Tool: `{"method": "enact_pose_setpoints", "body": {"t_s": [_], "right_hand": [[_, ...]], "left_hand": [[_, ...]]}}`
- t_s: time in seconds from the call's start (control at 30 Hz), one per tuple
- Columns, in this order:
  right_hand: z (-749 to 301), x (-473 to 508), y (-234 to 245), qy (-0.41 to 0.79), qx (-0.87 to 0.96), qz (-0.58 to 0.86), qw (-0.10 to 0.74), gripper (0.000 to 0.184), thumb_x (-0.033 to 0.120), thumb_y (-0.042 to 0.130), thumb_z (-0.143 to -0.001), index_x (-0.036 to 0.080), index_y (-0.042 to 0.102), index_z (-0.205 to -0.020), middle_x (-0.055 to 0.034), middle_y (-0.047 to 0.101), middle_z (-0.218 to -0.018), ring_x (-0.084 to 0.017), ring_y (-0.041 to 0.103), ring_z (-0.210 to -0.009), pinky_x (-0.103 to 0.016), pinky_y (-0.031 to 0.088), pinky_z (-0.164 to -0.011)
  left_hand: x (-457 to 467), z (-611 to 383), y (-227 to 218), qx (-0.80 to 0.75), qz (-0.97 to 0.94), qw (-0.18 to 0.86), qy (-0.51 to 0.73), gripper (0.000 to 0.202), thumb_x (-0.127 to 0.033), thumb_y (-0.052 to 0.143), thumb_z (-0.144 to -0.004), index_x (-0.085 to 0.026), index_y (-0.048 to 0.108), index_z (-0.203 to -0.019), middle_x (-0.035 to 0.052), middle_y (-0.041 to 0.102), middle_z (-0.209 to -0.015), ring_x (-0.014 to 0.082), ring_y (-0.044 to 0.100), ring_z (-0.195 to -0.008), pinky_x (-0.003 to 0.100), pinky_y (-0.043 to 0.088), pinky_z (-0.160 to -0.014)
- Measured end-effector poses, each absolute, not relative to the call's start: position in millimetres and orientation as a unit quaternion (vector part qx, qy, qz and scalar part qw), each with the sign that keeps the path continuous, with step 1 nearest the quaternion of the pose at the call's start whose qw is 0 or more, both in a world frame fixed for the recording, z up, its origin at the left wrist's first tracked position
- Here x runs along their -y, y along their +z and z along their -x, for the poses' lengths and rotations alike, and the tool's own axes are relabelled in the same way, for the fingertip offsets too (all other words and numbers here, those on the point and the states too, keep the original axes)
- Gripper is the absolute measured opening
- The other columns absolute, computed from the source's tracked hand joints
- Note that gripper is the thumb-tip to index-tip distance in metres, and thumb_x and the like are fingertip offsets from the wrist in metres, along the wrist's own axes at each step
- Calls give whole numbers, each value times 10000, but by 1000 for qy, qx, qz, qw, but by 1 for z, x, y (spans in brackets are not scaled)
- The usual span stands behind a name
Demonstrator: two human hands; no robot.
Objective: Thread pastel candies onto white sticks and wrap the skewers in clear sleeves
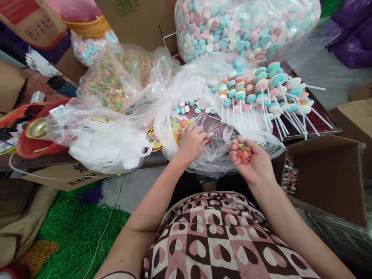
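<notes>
My right hand [252, 159] is cupped palm up and holds a small heap of coloured ring candies [243, 152]. My left hand [192, 142] rests knuckles up on clear plastic and pinches a ring candy at its fingertips, close to a loose patch of ring candies [180, 127] on the table edge. Just beyond both hands lie several finished candy skewers [261, 93], pastel discs threaded on white sticks. A few loose pastel disc candies [188, 107] lie behind my left hand.
A huge clear bag of pastel discs [238, 27] stands at the back, a bag of ring candies [116, 75] to its left. Crumpled clear plastic [110, 131] covers the table. A red bowl [31, 145] sits left; an open cardboard box [328, 174] stands right.
</notes>
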State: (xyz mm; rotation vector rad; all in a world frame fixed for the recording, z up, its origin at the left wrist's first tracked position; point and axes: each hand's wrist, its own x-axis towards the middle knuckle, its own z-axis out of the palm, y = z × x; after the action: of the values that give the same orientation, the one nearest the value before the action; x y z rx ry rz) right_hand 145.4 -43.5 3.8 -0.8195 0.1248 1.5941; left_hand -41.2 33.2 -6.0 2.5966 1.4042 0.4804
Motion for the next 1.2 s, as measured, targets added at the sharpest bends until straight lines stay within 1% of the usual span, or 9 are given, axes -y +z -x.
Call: {"method": "enact_pose_setpoints", "body": {"t_s": [0.17, 0.33, 0.4, 0.57, 0.73, 0.83, 0.97, 1.07, 1.2], "right_hand": [[-135, 45, 2, 708, -37, 353, 611, 94, 189, 563, -864, 155, 650, -873, -37, 695, -742, -124, 678, -620, -199, 596, -554], [-128, 42, -3, 707, -25, 356, 611, 107, 225, 568, -896, 171, 651, -855, -46, 741, -773, -150, 725, -727, -270, 640, -677], [-126, 41, -4, 704, -18, 345, 620, 115, 226, 568, -907, 175, 650, -844, -37, 742, -768, -138, 718, -708, -281, 641, -706], [-121, 39, -3, 702, -27, 308, 641, 126, 150, 562, -904, 177, 637, -807, 11, 722, -733, -80, 671, -615, -180, 601, -627], [-121, 40, 1, 706, -49, 304, 638, 174, 151, 512, -932, 170, 641, -816, -6, 736, -748, -106, 692, -655, -236, 620, -657], [-122, 41, 2, 707, -53, 304, 636, 161, 160, 524, -925, 174, 647, -821, -7, 744, -766, -115, 700, -672, -254, 626, -674], [-121, 43, 3, 712, -51, 293, 636, 117, 151, 570, -900, 172, 666, -838, 5, 747, -767, -102, 692, -650, -223, 612, -640], [-119, 45, 3, 717, -50, 277, 637, 75, 109, 632, -852, 158, 688, -863, -5, 754, -777, -100, 701, -652, -203, 604, -639], [-115, 44, 1, 704, -90, 308, 633, 62, 77, 664, -828, 117, 706, -850, -51, 770, -772, -134, 726, -662, -245, 627, -649]], "left_hand": [[-30, 41, 5, -495, -831, 141, 211, 126, -299, 636, -888, -202, 692, -831, 66, 698, -978, 259, 571, -1031, 428, 370, -961], [-15, 30, 20, -426, -825, 254, 272, 176, -321, 579, -931, -215, 705, -870, 35, 720, -969, 190, 618, -972, 370, 394, -959], [-8, 22, 23, -403, -832, 254, 282, 178, -326, 581, -931, -229, 726, -897, 40, 721, -983, 194, 619, -979, 369, 400, -933], [2, 6, 19, -407, -850, 199, 269, 174, -307, 593, -923, -235, 750, -943, 52, 720, -1033, 229, 598, -1038, 409, 360, -961], [-2, 5, 16, -407, -845, 211, 276, 240, -313, 524, -960, -238, 749, -1000, 55, 721, -1043, 214, 607, -1021, 391, 373, -931], [-3, 6, 18, -402, -841, 230, 278, 232, -310, 531, -956, -229, 748, -952, 53, 723, -1023, 207, 611, -1006, 380, 383, -925], [-2, 4, 21, -399, -832, 257, 287, 146, -255, 598, -909, -197, 724, -863, 53, 719, -989, 207, 618, -995, 377, 399, -937], [1, 4, 23, -400, -823, 265, 304, 123, -262, 607, -903, -191, 708, -901, 58, 717, -1007, 216, 618, -1013, 378, 415, -940], [1, 9, 22, -401, -807, 299, 313, 236, -307, 487, -974, -202, 699, -983, 52, 721, -1006, 196, 629, -975, 357, 455, -901]]}}
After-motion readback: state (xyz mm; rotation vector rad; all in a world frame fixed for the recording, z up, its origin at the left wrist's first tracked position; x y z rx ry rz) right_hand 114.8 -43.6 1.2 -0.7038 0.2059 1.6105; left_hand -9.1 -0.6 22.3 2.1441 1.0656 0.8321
